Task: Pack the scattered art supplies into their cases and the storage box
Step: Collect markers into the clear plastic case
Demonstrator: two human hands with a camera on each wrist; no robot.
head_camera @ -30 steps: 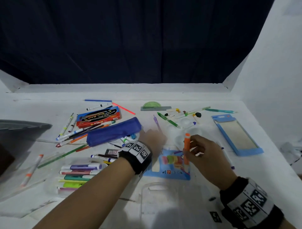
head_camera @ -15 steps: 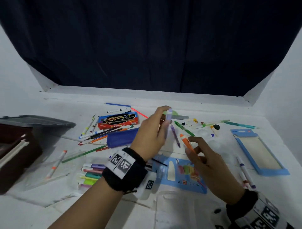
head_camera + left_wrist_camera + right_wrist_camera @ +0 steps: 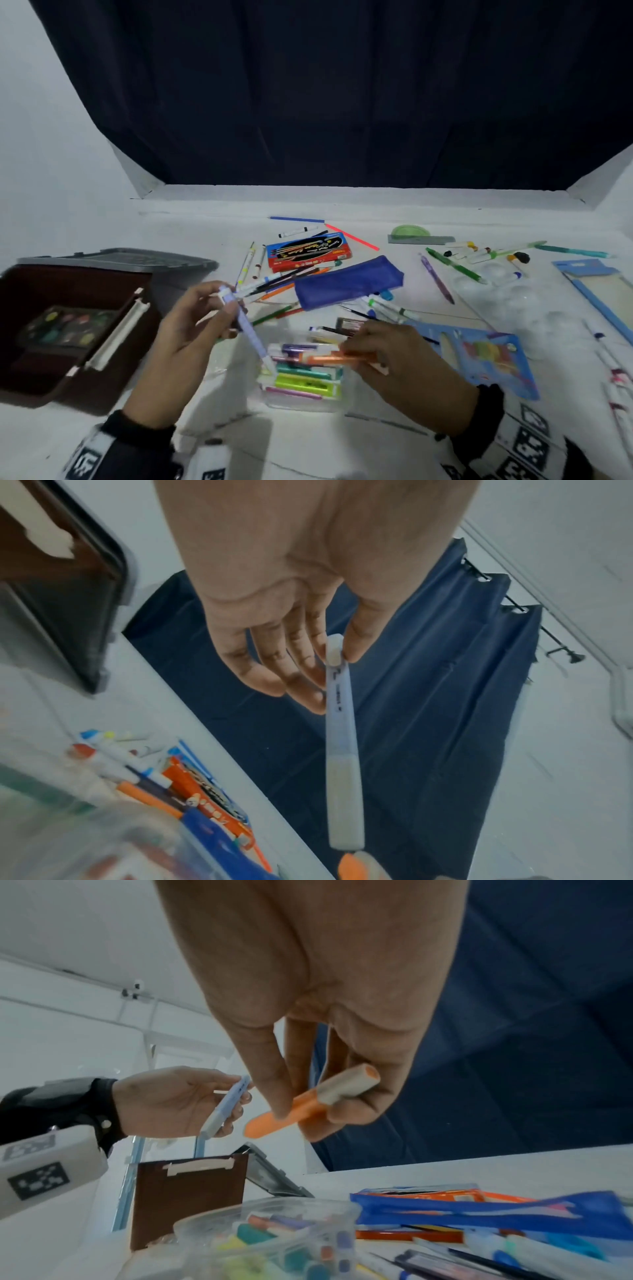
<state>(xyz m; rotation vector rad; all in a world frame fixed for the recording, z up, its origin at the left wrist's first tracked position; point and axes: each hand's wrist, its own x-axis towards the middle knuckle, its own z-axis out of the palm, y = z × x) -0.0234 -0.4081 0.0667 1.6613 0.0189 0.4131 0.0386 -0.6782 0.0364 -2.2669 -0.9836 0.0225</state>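
My left hand [image 3: 202,322] pinches the white end of a pale lilac marker [image 3: 247,325] between thumb and forefinger; the marker [image 3: 342,750] hangs tip-down over a clear plastic marker case [image 3: 303,380] holding several coloured markers. My right hand [image 3: 407,359] grips an orange marker [image 3: 337,358], lying level just above the same case; in the right wrist view that orange marker [image 3: 308,1107] sits between fingers and thumb. A brown storage box [image 3: 68,329] with a paint palette inside stands open at the left.
A blue zip pouch [image 3: 347,282], a red-blue pencil box [image 3: 308,251] and loose pens lie behind the case. A blue card pack [image 3: 486,356] sits right of it, a clear palette [image 3: 513,301], paint tubes and a green protractor [image 3: 411,233] farther right. A grey lid [image 3: 137,260] leans behind the storage box.
Both hands moved left and nearer with their markers, from over the blue card pack to just above the clear marker case. The view swung left, bringing the storage box in.
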